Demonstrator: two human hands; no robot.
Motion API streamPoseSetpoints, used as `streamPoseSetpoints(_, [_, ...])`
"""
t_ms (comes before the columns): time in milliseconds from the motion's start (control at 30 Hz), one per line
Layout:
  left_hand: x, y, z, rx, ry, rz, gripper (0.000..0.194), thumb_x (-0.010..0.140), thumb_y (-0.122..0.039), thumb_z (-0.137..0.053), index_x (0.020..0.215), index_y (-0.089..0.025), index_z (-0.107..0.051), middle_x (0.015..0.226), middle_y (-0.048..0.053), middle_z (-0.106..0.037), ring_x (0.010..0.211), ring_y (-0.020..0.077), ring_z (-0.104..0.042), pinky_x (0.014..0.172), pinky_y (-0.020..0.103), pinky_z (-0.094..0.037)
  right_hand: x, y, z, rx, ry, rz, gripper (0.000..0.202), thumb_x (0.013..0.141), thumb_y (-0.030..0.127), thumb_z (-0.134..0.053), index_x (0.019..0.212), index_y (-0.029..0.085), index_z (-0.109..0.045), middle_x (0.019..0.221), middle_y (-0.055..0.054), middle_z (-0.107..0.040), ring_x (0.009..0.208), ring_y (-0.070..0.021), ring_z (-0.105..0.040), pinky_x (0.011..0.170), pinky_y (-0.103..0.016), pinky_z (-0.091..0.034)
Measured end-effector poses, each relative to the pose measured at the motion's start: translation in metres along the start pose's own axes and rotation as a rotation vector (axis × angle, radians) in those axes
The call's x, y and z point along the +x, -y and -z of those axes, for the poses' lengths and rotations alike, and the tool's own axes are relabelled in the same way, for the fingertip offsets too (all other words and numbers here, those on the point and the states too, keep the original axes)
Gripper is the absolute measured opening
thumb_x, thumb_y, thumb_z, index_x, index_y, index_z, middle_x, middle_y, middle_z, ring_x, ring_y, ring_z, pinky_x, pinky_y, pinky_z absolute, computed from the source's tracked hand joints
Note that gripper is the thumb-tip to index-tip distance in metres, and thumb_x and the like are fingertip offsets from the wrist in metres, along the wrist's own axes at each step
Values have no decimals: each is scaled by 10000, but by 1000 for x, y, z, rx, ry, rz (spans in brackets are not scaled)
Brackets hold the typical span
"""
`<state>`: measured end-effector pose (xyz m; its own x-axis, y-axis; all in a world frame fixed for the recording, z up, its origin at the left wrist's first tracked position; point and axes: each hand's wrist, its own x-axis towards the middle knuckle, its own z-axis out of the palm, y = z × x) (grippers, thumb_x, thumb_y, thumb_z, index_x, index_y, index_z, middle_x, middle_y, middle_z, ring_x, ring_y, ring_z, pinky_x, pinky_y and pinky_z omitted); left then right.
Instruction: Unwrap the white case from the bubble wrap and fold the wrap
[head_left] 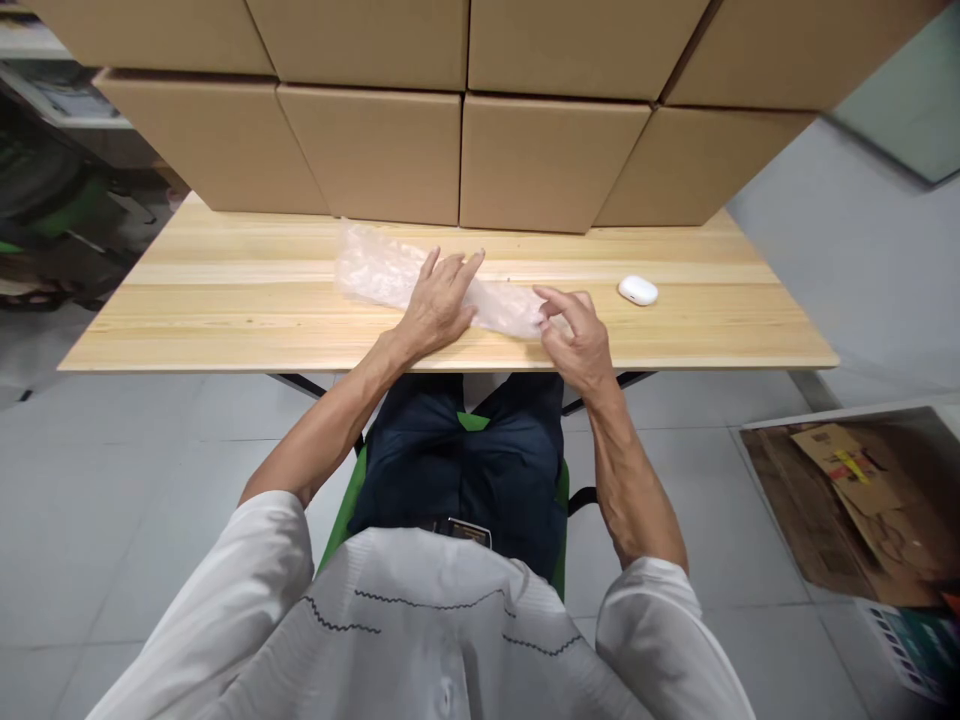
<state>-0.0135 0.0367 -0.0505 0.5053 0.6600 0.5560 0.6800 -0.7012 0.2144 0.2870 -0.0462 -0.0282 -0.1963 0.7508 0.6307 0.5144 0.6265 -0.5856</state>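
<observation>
Likely smoothing: left hand [441, 302] splayed midway along plastic film [376, 266], right hand [579, 338] pinching its right end (next needs light tension).

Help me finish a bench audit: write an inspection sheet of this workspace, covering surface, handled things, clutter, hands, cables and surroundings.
Surface: light wood-grain tabletop, a few tiny dark specks.
Handled things: crumpled translucent plastic wrap, lying lengthwise across the tabletop.
Clutter: white earbud case right of the wrap; stacked cardboard boxes along the far side.
Hands: left hand palm down on the wrap, fingers spread; right hand appears to pinch its right end.
Cables: nothing seen.
Surroundings: grey tiled floor; green chair under the person; cardboard pieces low at right.
</observation>
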Motion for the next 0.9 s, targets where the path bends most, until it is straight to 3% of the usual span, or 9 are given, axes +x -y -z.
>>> streamPoseSetpoints(67, [1, 3, 0, 42, -49, -22, 503, 1091, -314, -620, 1576, -223, -716, 1305, 124, -798, 1404, 345, -715, 1529, 781, -205, -9, 12, 1, -27, 57, 102, 607, 1020, 148, -563, 1561, 340, -760, 1098, -70, -784, 1118, -318, -723, 1079, -573, -643])
streamPoseSetpoints(133, [3, 4, 4, 67, -115, -51, 296, 1086, -234, -585, 1278, -258, -809, 1080, 69, -754, 1201, 298, -731, 1522, 812, -224, -18, 16, -2, -64, 78, 205, 606, 1015, 94, -533, 1522, 317, -779, 1087, -81, -788, 1093, -319, -708, 1031, -555, -635])
streamPoseSetpoints(200, [4, 1, 12, 76, -179, -55, 239, 1095, -201, -556, 1104, -263, -787, 1023, 57, -717, 1145, 279, -720, 1519, 834, -226, -26, 17, -8, -107, 95, 284, 554, 1000, 67, -534, 1423, 292, -813, 1094, -92, -800, 1084, -322, -697, 996, -541, -627])
streamPoseSetpoints(267, [-1, -3, 24, 76, -214, -35, 235, 1111, -203, -536, 1050, -265, -754, 1059, 60, -721, 1200, 279, -727, 1523, 847, -208, -33, 18, -14, -149, 143, 303, 479, 985, 59, -551, 1298, 282, -835, 1093, -98, -806, 1077, -328, -690, 980, -538, -626])
streamPoseSetpoints(433, [-51, -8, 59, 68, -150, 3, 156, 1104, -292, -586, 1044, -289, -730, 1230, 81, -796, 1463, 345, -710, 1511, 887, -195, -45, 24, -28, -190, 309, 267, 361, 995, 78, -581, 1124, 291, -842, 1121, -119, -807, 1097, -358, -699, 1002, -594, -657])
streamPoseSetpoints(600, [-106, 0, 78, 110, -10, 17, 215, 1081, -347, -575, 1117, -285, -777, 1252, 105, -855, 1323, 340, -798, 1477, 792, -381, -49, 27, -38, -136, 341, 288, 337, 1027, 97, -584, 1172, 288, -821, 1510, -136, -806, 1396, -383, -723, 1196, -666, -633])
streamPoseSetpoints(667, [-113, -3, 80, 100, 29, 31, 345, 1077, -345, -570, 1318, -257, -801, 1392, 148, -853, 1362, 351, -805, 1473, 756, -402, -47, 29, -42, -134, 331, 315, 336, 1063, 106, -556, 1208, 271, -812, 1483, -154, -830, 1346, -372, -762, 1163, -647, -652])
streamPoseSetpoints(767, [-110, -15, 78, 68, 76, 18, 553, 1100, -345, -584, 1621, -213, -712, 1670, 203, -746, 1564, 370, -727, 1469, 708, -424, -43, 34, -49, -157, 287, 403, 336, 1103, 103, -521, 1247, 223, -800, 1417, -188, -859, 1260, -367, -797, 1091, -601, -676])
streamPoseSetpoints(900, [-104, -28, 69, 0, 161, -76, 443, 1140, -310, -579, 1513, -237, -805, 1624, 169, -795, 1596, 348, -719, 1382, 635, -557, -42, 35, -51, -185, 313, 393, 381, 1156, 182, -552, 1473, 197, -762, 1470, -195, -847, 1307, -384, -793, 1119, -611, -667])
